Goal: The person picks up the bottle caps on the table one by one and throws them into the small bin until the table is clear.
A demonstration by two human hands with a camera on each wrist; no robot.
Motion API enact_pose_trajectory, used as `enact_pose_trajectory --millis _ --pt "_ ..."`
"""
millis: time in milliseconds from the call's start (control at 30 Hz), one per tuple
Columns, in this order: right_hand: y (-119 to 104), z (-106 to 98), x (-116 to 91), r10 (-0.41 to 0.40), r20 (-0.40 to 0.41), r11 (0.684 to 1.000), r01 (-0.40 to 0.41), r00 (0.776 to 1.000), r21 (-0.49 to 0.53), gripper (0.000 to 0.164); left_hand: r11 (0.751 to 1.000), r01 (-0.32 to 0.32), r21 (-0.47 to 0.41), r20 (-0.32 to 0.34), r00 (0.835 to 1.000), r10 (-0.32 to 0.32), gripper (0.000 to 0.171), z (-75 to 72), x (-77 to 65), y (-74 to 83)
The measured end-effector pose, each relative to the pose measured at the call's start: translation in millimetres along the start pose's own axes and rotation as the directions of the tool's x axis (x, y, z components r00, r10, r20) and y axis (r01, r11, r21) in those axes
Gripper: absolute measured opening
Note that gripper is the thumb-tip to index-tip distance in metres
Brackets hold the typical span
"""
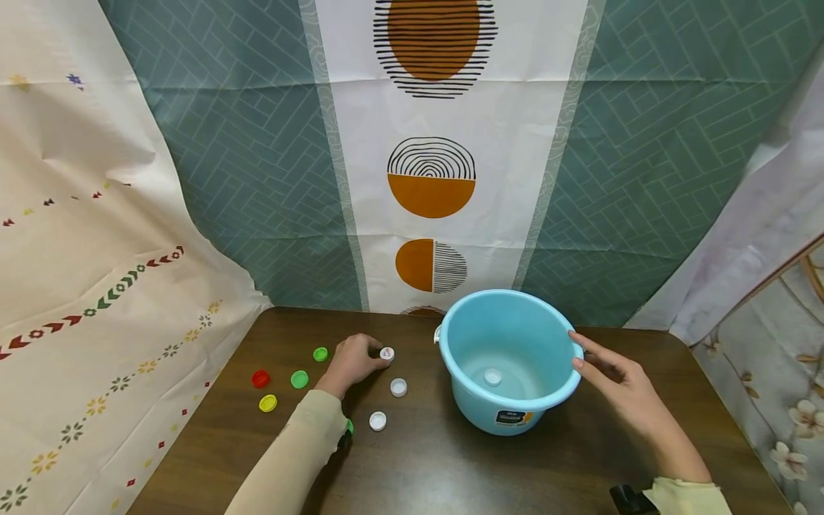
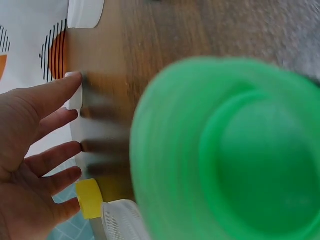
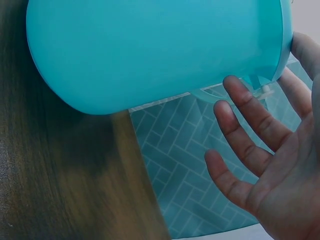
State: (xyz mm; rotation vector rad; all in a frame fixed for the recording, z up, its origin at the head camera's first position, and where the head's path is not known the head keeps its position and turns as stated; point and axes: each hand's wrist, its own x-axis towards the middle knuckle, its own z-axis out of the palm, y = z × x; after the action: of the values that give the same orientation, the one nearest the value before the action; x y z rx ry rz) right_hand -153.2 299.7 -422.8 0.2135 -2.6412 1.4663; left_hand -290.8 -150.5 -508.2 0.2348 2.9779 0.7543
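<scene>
A white bottle cap (image 1: 387,354) is pinched between the thumb and fingertip of my left hand (image 1: 352,363), low at the table; the left wrist view shows the same cap (image 2: 76,95) standing on its edge in the picture. Two more white caps, one (image 1: 398,388) and another (image 1: 378,421), lie right of that forearm. To the right stands a light blue bucket (image 1: 508,397), upright, with a white cap (image 1: 492,377) on its floor. My right hand (image 1: 611,375) touches the bucket's right rim with thumb and forefinger; its other fingers (image 3: 240,130) spread loosely beside the wall.
Left of my left hand lie a red cap (image 1: 260,379), a yellow cap (image 1: 267,403) and two green caps, one (image 1: 299,379) nearer than the other (image 1: 320,354). Another green cap (image 1: 350,427) shows partly behind the left sleeve. Patterned cloth (image 1: 431,143) hangs behind the table.
</scene>
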Motion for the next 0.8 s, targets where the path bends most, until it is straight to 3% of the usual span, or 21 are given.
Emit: enact_pose_trajectory --millis 533,800 --pt "0.7 -0.4 0.6 0.011 0.001 1.000 -0.011 1.000 0.005 0.047 1.000 -0.014 0.015 -0.004 1.000 0.014 0.033 3.0 0.1 5.4" --pt "0.2 0.1 -0.2 0.015 0.000 1.000 -0.015 1.000 -0.004 0.047 0.998 0.019 -0.063 -0.077 0.997 -0.024 0.030 1.5 0.9 5.7"
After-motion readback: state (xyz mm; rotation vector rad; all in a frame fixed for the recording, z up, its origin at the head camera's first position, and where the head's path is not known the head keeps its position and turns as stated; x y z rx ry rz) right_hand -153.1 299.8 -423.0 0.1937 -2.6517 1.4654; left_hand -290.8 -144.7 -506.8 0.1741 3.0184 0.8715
